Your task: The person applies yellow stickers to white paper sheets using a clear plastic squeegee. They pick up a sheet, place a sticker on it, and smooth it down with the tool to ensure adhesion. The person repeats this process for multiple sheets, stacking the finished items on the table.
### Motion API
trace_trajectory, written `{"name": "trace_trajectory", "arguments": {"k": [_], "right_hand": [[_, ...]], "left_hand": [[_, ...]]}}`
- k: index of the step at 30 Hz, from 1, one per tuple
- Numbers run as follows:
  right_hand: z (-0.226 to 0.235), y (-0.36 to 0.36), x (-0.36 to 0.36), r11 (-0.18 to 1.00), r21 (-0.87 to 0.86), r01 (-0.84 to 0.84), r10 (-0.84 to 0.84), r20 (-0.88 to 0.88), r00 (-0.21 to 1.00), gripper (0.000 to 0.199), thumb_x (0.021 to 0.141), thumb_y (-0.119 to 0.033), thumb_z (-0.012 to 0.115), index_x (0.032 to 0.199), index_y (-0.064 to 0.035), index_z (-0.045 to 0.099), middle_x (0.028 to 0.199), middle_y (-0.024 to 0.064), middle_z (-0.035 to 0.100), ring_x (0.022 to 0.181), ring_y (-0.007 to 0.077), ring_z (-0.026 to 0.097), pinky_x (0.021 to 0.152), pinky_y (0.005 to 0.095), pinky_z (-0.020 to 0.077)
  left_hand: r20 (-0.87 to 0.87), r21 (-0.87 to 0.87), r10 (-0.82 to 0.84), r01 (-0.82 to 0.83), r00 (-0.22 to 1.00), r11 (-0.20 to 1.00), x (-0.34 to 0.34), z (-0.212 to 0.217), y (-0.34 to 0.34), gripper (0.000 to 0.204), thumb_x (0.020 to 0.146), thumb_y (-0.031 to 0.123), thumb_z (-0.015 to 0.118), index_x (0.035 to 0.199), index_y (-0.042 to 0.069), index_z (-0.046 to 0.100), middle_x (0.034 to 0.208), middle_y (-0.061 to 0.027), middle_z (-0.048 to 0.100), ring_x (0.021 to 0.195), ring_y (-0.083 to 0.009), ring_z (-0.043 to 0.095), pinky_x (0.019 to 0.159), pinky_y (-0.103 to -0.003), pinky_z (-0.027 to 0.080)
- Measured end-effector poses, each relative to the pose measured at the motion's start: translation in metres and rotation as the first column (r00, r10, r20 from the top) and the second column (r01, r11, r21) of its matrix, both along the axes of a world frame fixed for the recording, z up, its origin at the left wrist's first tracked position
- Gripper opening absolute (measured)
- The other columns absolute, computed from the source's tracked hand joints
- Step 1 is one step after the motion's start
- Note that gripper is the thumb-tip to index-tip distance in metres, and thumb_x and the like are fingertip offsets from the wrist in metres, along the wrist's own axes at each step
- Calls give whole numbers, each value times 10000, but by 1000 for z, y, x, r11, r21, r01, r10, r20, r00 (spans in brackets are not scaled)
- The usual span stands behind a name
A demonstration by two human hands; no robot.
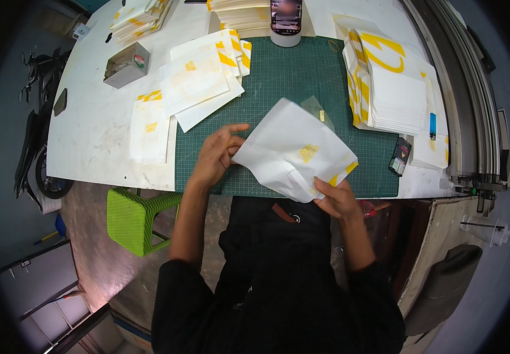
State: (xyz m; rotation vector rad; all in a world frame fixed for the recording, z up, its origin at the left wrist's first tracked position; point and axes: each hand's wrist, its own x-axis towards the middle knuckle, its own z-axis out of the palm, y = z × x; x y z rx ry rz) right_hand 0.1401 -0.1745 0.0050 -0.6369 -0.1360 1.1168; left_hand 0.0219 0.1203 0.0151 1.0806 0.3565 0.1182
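Observation:
A white paper bag [295,140] with yellow print and a yellow-striped end is held tilted and slightly buckled over the green cutting mat [293,71]. My left hand [218,152] pinches its left corner, with the index finger stretched out past the edge. At the bag's lower right, near the yellow stripes, my right hand [336,197] grips the edge with the thumb on top. Just beyond the bag lies a small clear plastic piece [314,108], partly hidden by it.
Loose white bags [199,74] overlap at the mat's left. A thick stack of bags [396,88] stands right, beside a blue lighter [432,125] and a small dark pack [399,156]. A grey box [126,65], a phone on a stand [285,20] and a green stool [131,221] surround the workspace.

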Motion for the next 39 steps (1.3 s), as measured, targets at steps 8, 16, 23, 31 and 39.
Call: {"name": "trace_trajectory", "arguments": {"k": [8, 16, 23, 31, 39], "right_hand": [[-13, 14, -24, 968, 245, 49, -31, -78, 996, 858, 967, -138, 634, 1660, -32, 140, 1691, 192, 277, 1574, 370, 271, 1281, 568, 218], [-5, 18, -28, 955, 296, 4, 6, -33, 999, 1015, 913, -417, 744, 1680, -103, 159, 1724, 164, 234, 1596, 357, 226, 1299, 566, 174], [-6, 14, -37, 985, 147, -87, 88, -3, 996, 1008, 903, -393, 747, 1682, -125, 167, 1742, 125, 190, 1608, 369, 172, 1305, 563, 144], [-9, 15, -47, 938, 326, -116, 88, 100, 991, 1136, 840, -389, 827, 1692, -141, 116, 1754, 101, 137, 1620, 343, 129, 1307, 542, 142], [-19, 19, -47, 922, 385, 34, -7, -71, 997, 1112, 795, -212, 746, 1679, -81, 85, 1714, 128, 226, 1599, 341, 204, 1296, 538, 172]], "left_hand": [[-12, 184, 288, -281, 957, 942, -8, 7, -62, 396, 964, 155, 783, 1263, -79, 670, 1136, -135, 754, 1003, -166, 715, 891, -314, 571], [26, 173, 283, -283, 959, 943, -9, 24, -61, 380, 970, 137, 773, 1262, -76, 655, 1100, -119, 757, 965, -147, 717, 869, -303, 573], [-31, -174, 441, -439, 897, 881, -1, 23, -61, 299, 1057, 157, 648, 1276, -46, 628, 1153, -121, 742, 996, -167, 726, 883, -315, 587], [-24, -215, 371, -368, 928, 905, -3, 5, -68, 340, 1104, 176, 552, 1351, -56, 579, 1263, -147, 698, 1120, -224, 701, 993, -379, 564], [96, -154, 527, -511, 844, 846, -2, 11, -70, 297, 1098, 141, 556, 1321, -50, 604, 1285, -143, 698, 1138, -222, 694, 1015, -383, 548]]}}
